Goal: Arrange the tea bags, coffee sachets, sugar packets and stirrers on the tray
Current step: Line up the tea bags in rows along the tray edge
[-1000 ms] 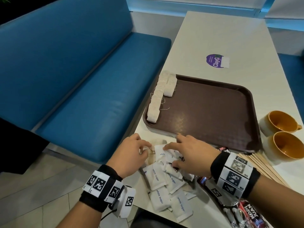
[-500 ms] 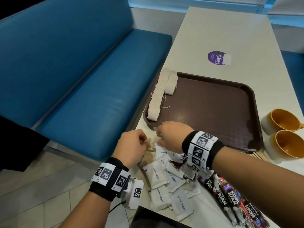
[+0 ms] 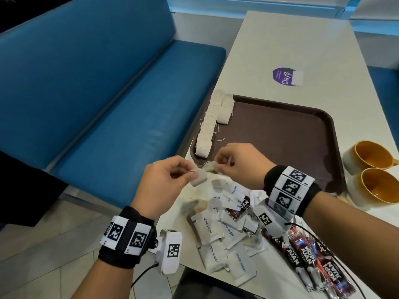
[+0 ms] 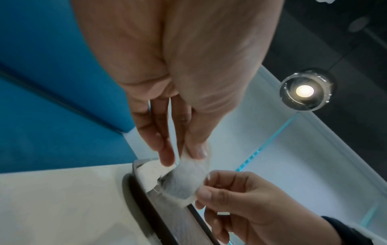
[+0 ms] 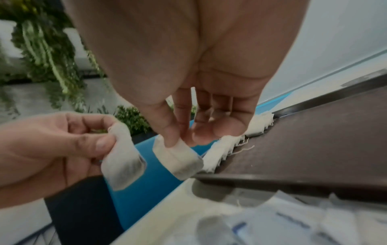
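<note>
My left hand (image 3: 192, 174) pinches one white tea bag (image 3: 199, 180) by its top, and my right hand (image 3: 216, 167) pinches a second tea bag (image 3: 209, 168) just beside it. Both bags hang in the air over the table edge, near the brown tray's (image 3: 280, 137) near left corner. In the right wrist view the two bags (image 5: 123, 159) (image 5: 178, 159) hang apart. A row of tea bags (image 3: 208, 126) lies along the tray's left side. White sugar packets (image 3: 207, 228) and red coffee sachets (image 3: 302, 255) lie heaped on the table below my wrists.
Two orange-lined cups (image 3: 371, 156) (image 3: 380, 188) stand right of the tray. A purple sticker (image 3: 285, 76) is on the table beyond it. A blue bench (image 3: 108, 104) runs along the table's left edge.
Both hands have lifted off the heap of packets, each now with a tea bag, and have drawn slightly apart near the tray's near left corner.
</note>
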The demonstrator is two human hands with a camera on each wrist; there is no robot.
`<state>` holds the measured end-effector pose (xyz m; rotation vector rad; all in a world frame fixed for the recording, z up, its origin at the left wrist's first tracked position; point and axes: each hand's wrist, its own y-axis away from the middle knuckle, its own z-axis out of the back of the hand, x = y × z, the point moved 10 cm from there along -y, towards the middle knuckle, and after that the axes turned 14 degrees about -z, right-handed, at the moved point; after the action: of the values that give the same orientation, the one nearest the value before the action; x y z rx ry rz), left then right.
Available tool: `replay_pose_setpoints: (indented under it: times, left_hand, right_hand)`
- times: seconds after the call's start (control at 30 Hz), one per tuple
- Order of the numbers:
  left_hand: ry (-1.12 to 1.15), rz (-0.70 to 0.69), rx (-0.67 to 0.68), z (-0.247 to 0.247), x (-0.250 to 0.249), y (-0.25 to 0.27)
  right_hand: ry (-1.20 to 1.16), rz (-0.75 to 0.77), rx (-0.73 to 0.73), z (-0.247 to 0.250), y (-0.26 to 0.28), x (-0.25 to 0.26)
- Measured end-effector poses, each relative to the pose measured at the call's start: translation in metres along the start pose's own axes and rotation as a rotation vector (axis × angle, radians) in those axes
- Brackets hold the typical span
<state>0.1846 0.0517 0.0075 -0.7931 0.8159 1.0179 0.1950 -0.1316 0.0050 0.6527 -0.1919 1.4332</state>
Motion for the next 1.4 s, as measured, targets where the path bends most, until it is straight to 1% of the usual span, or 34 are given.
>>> replay_pose_setpoints:
  times: [0.13, 0.23, 0.33, 0.37, 0.47, 0.6, 0.67, 0.73, 0.77, 0.83, 0.9, 1.0, 1.13, 1.2, 1.27, 1.3, 1.4]
  left_hand:
    - [0.010, -0.243, 0.060, -0.015, -0.042, 0.000]
    - [0.031, -0.306, 0.058, -0.024, -0.060, 0.000]
    - [0.031, -0.394, 0.028, -0.029, -0.077, 0.002]
    - [0.059, -0.389, 0.016, -0.030, -0.079, 0.004]
    - [0.109, -0.304, 0.006, -0.033, -0.075, 0.010]
    - [0.191, -0.221, 0.118, -0.041, -0.062, 0.026]
    - [0.211, -0.177, 0.174, -0.043, -0.054, 0.038]
    - [0.161, -0.147, 0.271, -0.048, -0.048, 0.050]
    - [0.112, -0.134, 0.348, -0.054, -0.046, 0.057]
    - [0.010, -0.136, 0.517, -0.066, -0.044, 0.071]
    - [-0.042, -0.172, 0.650, -0.078, -0.046, 0.083]
    - [-0.103, -0.219, 0.774, -0.093, -0.050, 0.098]
    - [-0.224, -0.198, 0.906, -0.107, -0.041, 0.113]
    - [-0.254, -0.129, 0.930, -0.111, -0.030, 0.114]
    - [-0.224, -0.062, 0.909, -0.112, -0.022, 0.110]
    - [-0.219, -0.062, 0.899, -0.113, -0.022, 0.108]
    - [-0.261, -0.127, 0.894, -0.118, -0.023, 0.102]
  right_hand:
    - [-0.152, -0.003, -0.031, 0.026, 0.027, -0.003]
    - [-0.205, 0.038, -0.025, 0.035, 0.051, 0.002]
    - [-0.205, 0.071, -0.074, 0.044, 0.070, 0.002]
    - [-0.208, 0.062, -0.091, 0.047, 0.076, -0.001]
    - [-0.239, 0.008, -0.118, 0.054, 0.093, -0.015]
    - [-0.112, -0.041, -0.077, 0.055, 0.132, -0.037]
    - [-0.119, -0.079, -0.096, 0.058, 0.155, -0.049]
    - [-0.160, -0.152, -0.139, 0.053, 0.169, -0.066]
    - [-0.149, -0.201, -0.137, 0.043, 0.172, -0.076]
    - [-0.058, -0.284, -0.099, 0.011, 0.172, -0.092]
    - [0.024, -0.350, -0.072, -0.020, 0.169, -0.101]
    - [0.075, -0.396, -0.069, -0.048, 0.163, -0.100]
    - [0.069, -0.400, -0.099, -0.058, 0.153, -0.094]
    - [0.052, -0.415, -0.096, -0.060, 0.150, -0.094]
    - [0.046, -0.423, -0.083, -0.063, 0.148, -0.094]
    - [0.044, -0.423, -0.078, -0.064, 0.148, -0.094]
    - [0.059, -0.413, -0.071, -0.065, 0.147, -0.096]
